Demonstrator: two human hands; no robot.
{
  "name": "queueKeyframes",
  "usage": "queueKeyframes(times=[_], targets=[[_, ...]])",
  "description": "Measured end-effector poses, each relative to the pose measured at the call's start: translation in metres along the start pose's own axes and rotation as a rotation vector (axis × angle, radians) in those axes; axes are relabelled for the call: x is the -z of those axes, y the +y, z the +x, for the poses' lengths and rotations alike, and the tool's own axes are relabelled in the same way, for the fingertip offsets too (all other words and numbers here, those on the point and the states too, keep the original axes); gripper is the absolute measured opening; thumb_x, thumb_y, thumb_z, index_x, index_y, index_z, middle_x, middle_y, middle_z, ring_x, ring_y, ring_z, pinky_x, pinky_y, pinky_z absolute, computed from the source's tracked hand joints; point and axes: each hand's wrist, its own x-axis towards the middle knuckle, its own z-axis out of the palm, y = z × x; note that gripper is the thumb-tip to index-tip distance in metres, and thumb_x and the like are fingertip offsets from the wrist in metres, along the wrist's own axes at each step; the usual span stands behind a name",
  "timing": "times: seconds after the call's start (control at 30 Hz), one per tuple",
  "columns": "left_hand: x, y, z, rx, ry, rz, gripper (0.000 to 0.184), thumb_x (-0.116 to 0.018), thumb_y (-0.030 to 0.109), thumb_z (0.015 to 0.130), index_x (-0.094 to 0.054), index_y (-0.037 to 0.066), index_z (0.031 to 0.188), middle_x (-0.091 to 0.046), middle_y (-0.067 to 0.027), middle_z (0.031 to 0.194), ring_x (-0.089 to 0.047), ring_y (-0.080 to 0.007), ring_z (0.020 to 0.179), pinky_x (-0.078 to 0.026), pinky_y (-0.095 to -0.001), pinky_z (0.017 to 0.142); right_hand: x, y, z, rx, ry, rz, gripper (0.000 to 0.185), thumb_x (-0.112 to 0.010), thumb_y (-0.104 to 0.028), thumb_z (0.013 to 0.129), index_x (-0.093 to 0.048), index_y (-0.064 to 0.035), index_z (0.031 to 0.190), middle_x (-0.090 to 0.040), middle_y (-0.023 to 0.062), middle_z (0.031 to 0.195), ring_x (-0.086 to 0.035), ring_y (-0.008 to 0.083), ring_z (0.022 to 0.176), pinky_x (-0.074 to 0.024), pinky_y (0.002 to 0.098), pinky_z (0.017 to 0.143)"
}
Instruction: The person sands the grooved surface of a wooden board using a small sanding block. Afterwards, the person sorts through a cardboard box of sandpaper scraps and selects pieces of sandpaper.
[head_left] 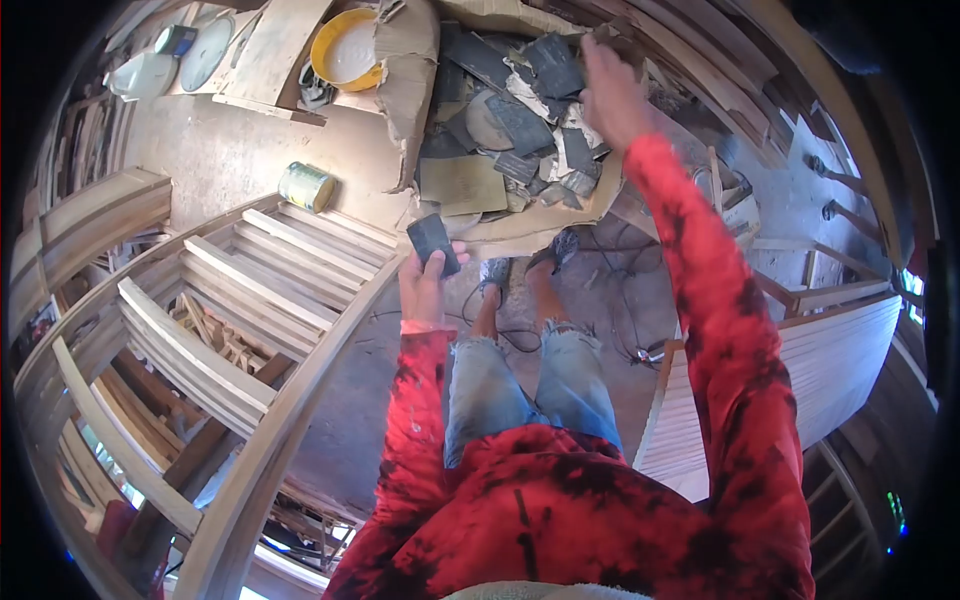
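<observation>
Left hand (424, 292): fingers grasp a dark pad (431, 243) near the cardboard (407, 95).
Right hand (610, 98): extended at the pile's far edge; grip cannot be told.
Scrap pile (522, 122): one pad apparently selected, many pieces left on the cardboard.

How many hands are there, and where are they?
2: the left hand holds a dark piece; the right hand is at the upper right of the scrap pile. Others could be hidden.
</observation>
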Motion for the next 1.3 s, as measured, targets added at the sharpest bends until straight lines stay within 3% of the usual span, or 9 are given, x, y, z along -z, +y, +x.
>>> queueKeyframes(times=[0.07,0.27,0.33,0.6,0.7,0.8,0.9,1.2,1.3], targets=[[0.005,-0.009,-0.004,-0.027,0.041,0.009,0.034,-0.055,0.008,0.102,-0.058,-0.005,0.133,-0.072,-0.0134,0.11,-0.072,-0.0226,0.094,-0.057,-0.0347,0.088,0.0,-0.038,-0.029,0.194,-0.39,0.13,0.061,-0.064,0.002,0.081,-0.055,-0.0059,0.141,-0.052,0.0214,0.142,-0.054,0.0424,0.124,-0.0496,0.0523,0.098],[-0.005,-0.006,-0.013,-0.046,0.087,0.01,0.04,-0.054,0.007,0.102,-0.056,-0.004,0.14,-0.071,-0.0093,0.106,-0.068,-0.0163,0.091,-0.055,-0.0308,0.084,-0.083,-0.073,-0.101,0.712,-0.22,0.13,0.044,-0.059,-0.003,0.085,-0.066,-0.0127,0.128,-0.063,0.019,0.13,-0.062,0.0386,0.114,-0.0539,0.0479,0.092],[-0.001,-0.006,-0.014,-0.044,0.09,0.005,0.041,-0.056,0.007,0.101,-0.056,-0.005,0.14,-0.071,-0.0098,0.108,-0.069,-0.0166,0.09,-0.055,-0.0305,0.083,-0.088,-0.06,-0.077,0.473,-0.536,0.125,0.031,-0.06,-0.005,0.084,-0.072,-0.0108,0.112,-0.071,0.0202,0.112,-0.068,0.0379,0.104,-0.0554,0.0476,0.09],[-0.003,0.003,-0.006,-0.053,0.225,0.049,0.038,-0.065,0.016,0.1,-0.059,-0.002,0.134,-0.066,-0.0034,0.097,-0.063,-0.0093,0.084,-0.051,-0.0248,0.076,-0.004,0.019,0.026,-0.607,-0.193,0.374,0.033,-0.074,-0.031,0.086,-0.074,-0.004,0.104,-0.075,0.0179,0.086,-0.074,0.0362,0.082,-0.0573,0.0457,0.077],[-0.009,0.006,-0.006,-0.063,0.344,0.118,0.041,-0.074,0.021,0.095,-0.06,-0.003,0.124,-0.065,-0.0053,0.094,-0.061,-0.0111,0.081,-0.051,-0.0271,0.075,-0.011,0.016,-0.013,-0.45,0.223,0.228,0.032,-0.076,-0.034,0.084,-0.077,-0.0027,0.093,-0.074,0.0159,0.076,-0.075,0.0296,0.077,-0.0575,0.0432,0.077],[0.002,-0.026,0.008,-0.041,0.526,0.458,0.05,-0.08,0.025,0.089,-0.058,-0.006,0.121,-0.064,-0.0099,0.096,-0.06,-0.0173,0.085,-0.05,-0.0329,0.079,-0.051,-0.018,-0.08,-0.549,-0.768,0.52,0.056,-0.074,-0.053,0.089,-0.076,0.0025,0.078,-0.074,0.0186,0.075,-0.075,0.0315,0.078,-0.057,0.0447,0.078],[-0.003,-0.036,0.017,-0.015,0.542,0.557,0.067,-0.085,0.031,0.084,-0.053,-0.009,0.126,-0.063,-0.0153,0.104,-0.058,-0.0243,0.092,-0.049,-0.0379,0.087,-0.078,-0.075,-0.106,-0.501,-0.935,0.137,0.096,-0.059,-0.084,0.082,-0.075,0.0106,0.094,-0.076,0.0235,0.098,-0.075,0.0357,0.096,-0.0574,0.0449,0.086],[0.011,-0.089,0.044,-0.309,0.589,0.738,0.069,-0.092,0.039,0.074,-0.055,-0.007,0.112,-0.063,-0.0149,0.094,-0.062,-0.0257,0.081,-0.052,-0.0387,0.076,-0.131,-0.129,-0.103,-1.23,-0.485,0.432,0.065,-0.091,-0.048,0.073,-0.073,0.0034,0.11,-0.074,0.0192,0.111,-0.069,0.0331,0.101,-0.0551,0.0456,0.089],[0.007,-0.08,0.043,-0.234,0.535,0.608,0.066,-0.091,0.034,0.075,-0.054,-0.004,0.114,-0.062,-0.0126,0.089,-0.061,-0.0223,0.071,-0.052,-0.0358,0.064,-0.147,-0.101,-0.094,-1.387,-0.589,1.171,0.047,-0.088,-0.034,0.081,-0.071,-0.0031,0.112,-0.068,0.0123,0.111,-0.064,0.0279,0.102,-0.0565,0.0495,0.086]])
